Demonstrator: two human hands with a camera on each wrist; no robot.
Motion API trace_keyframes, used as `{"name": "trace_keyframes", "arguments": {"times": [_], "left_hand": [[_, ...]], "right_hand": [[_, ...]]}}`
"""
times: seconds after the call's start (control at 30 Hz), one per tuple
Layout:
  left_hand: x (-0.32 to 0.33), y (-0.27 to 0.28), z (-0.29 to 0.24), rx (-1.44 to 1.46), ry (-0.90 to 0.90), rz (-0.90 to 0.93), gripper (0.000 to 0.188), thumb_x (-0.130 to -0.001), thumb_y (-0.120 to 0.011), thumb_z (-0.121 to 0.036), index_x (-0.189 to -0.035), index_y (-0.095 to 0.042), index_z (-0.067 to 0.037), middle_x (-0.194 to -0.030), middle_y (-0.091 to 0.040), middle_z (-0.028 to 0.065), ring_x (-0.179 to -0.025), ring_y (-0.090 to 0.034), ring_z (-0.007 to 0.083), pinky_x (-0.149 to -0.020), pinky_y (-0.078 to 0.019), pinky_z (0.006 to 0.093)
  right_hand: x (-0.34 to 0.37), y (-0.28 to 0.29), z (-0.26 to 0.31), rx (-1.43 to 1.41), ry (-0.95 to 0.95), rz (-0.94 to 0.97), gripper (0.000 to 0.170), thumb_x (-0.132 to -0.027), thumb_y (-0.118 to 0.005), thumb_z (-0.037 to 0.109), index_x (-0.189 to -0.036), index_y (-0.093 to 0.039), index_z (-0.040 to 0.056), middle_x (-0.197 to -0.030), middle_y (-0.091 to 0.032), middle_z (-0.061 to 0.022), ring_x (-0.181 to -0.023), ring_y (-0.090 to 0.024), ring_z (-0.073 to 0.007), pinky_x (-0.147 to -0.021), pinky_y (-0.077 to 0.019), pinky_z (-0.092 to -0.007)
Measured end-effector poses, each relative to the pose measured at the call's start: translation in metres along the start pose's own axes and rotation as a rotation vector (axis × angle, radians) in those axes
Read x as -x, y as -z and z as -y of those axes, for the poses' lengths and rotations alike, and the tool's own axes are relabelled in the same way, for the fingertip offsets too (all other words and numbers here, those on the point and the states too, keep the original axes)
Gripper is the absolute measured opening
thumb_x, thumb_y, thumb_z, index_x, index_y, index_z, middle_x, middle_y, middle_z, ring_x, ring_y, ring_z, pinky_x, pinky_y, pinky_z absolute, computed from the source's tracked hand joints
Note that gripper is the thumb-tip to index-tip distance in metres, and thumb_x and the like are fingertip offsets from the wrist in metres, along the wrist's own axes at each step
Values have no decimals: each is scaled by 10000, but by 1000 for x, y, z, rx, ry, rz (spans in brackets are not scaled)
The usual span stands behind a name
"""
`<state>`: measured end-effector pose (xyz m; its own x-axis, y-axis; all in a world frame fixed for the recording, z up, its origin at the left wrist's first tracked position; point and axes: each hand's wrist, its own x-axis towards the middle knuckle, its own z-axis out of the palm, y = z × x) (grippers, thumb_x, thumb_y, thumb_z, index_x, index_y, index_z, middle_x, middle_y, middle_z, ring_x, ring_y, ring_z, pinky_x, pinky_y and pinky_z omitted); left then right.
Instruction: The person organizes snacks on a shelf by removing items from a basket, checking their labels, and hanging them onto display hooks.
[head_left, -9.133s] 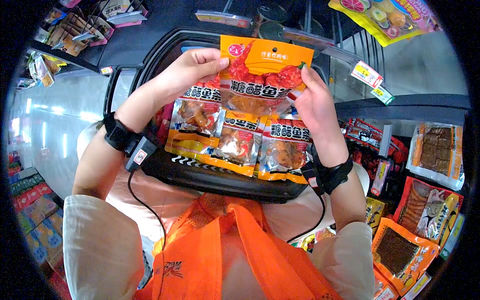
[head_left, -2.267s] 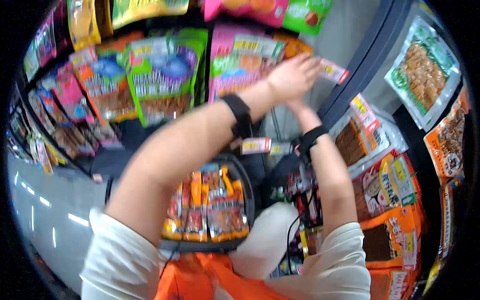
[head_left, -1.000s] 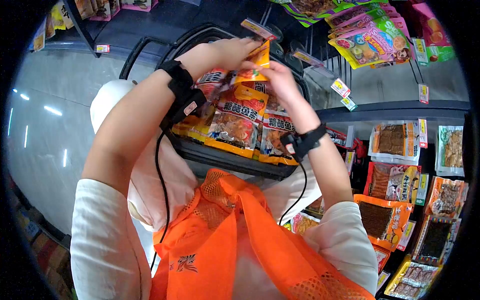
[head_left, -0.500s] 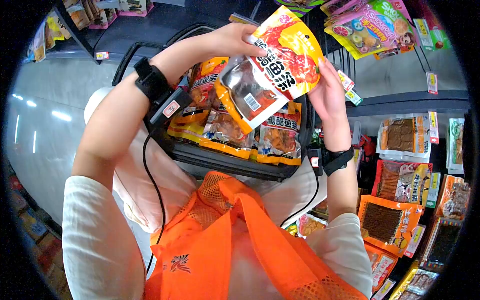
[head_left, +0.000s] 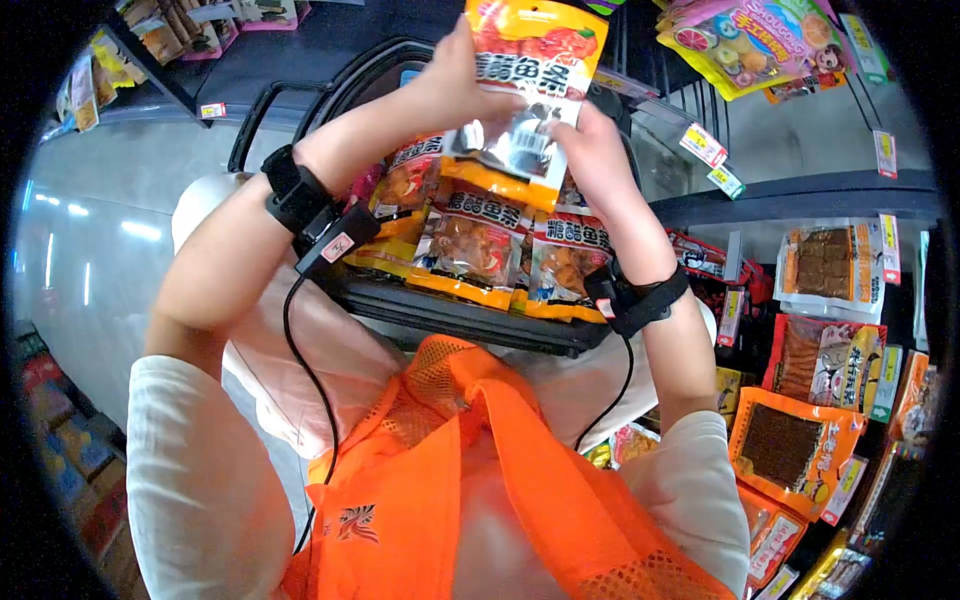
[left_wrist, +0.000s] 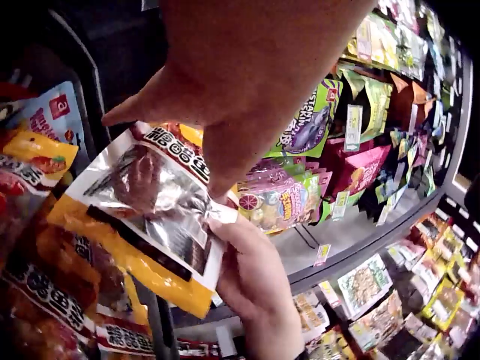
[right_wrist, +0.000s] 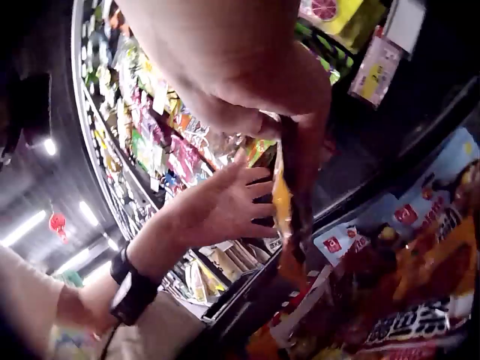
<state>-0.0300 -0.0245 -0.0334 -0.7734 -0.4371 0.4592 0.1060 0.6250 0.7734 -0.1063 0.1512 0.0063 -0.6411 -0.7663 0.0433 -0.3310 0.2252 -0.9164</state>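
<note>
A dark shelf [head_left: 810, 195] is running along the right, its ledge passing near the basket's right side. Grey floor [head_left: 120, 215] is stretching away on the left, giving the left arm open room. An orange vest [head_left: 400, 510] is spreading across the near middle. In front of it a black basket [head_left: 470, 326] is sitting with its near rim close to the person's legs. Yellow-edged snack packs [head_left: 470, 245] are filling the basket, lying up to that rim. The held packet [head_left: 525, 155] is hanging over the far part of the basket, its lower edge overlapping the packs in the head view; whether it is touching them I cannot tell. The right hand [head_left: 598, 155] is pinching the held packet's right edge, thumb lying on the printed face. The left hand [head_left: 455, 85] is resting at the opposite edge, fingers spreading apart and fairly straight rather than wrapping round. Just beyond the right hand, a small price tag [head_left: 705, 145] is sticking out, narrowing the room there.
</note>
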Motion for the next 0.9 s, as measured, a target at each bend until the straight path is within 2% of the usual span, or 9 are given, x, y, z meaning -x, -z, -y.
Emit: {"name": "trace_keyframes", "arguments": {"times": [0.07,0.17,0.27,0.33,0.4,0.43,0.53,0.6,0.9], "left_hand": [[7,17,-36,291,151,344,696,-702,-722,-277,-1203,-316,-16,-1049,-536,117,-964,-514,194,-827,-424,341],[6,27,-47,672,378,507,557,-779,-631,-342,-1175,-391,-33,-973,-559,86,-829,-529,118,-682,-449,262],[-3,47,-38,506,549,111,263,-809,-595,-285,-893,-580,-37,-721,-565,19,-636,-531,111,-559,-436,242],[-18,74,-24,322,460,259,252,-814,-577,-280,-896,-588,-43,-723,-582,16,-612,-538,93,-529,-441,236],[-29,82,-29,401,629,157,144,-830,-524,-115,-876,-622,-19,-686,-619,93,-570,-569,195,-556,-443,305],[-31,91,-29,449,597,153,153,-850,-538,-166,-868,-622,-40,-643,-571,9,-513,-470,86,-477,-371,244],[-31,94,-37,752,552,59,154,-839,-552,-160,-888,-615,-28,-656,-570,6,-509,-451,86,-464,-355,237],[-33,103,-37,449,565,177,167,-838,-550,-152,-911,-606,-12,-716,-599,22,-584,-517,106,-513,-408,249],[-33,116,-33,519,492,-124,117,-841,-534,-127,-874,-578,-24,-653,-557,15,-506,-462,94,-467,-365,224]], "right_hand": [[-4,-8,21,167,92,-66,227,-758,-479,45,-969,-544,-7,-863,-614,-168,-804,-600,-279,-729,-454,-328],[6,-33,47,570,431,0,257,-769,-515,118,-1004,-555,24,-989,-566,-194,-894,-544,-361,-809,-436,-371],[1,-43,40,563,720,63,239,-803,-558,157,-1011,-577,42,-1077,-557,-143,-876,-590,-266,-768,-451,-323],[-13,-37,29,236,506,36,176,-800,-555,134,-893,-599,-9,-915,-606,-138,-850,-593,-251,-763,-462,-307],[-16,-33,20,-101,-4,-93,204,-842,-508,124,-990,-559,-7,-801,-614,-65,-673,-603,-134,-563,-483,-242],[-21,-29,7,-70,-89,-45,241,-846,-508,146,-1033,-526,-5,-854,-606,-85,-711,-604,-145,-572,-496,-246],[-22,-47,-16,-24,-373,244,383,-856,-508,228,-1147,-426,-8,-976,-573,-139,-771,-613,-212,-579,-526,-271],[-15,-71,-23,-178,-609,419,479,-856,-508,337,-1176,-403,-4,-1040,-547,-145,-867,-591,-264,-665,-522,-325],[-25,-116,-104,-409,-592,392,239,-842,-476,44,-1077,-502,2,-1027,-580,-99,-906,-578,-206,-791,-471,-345]]}}
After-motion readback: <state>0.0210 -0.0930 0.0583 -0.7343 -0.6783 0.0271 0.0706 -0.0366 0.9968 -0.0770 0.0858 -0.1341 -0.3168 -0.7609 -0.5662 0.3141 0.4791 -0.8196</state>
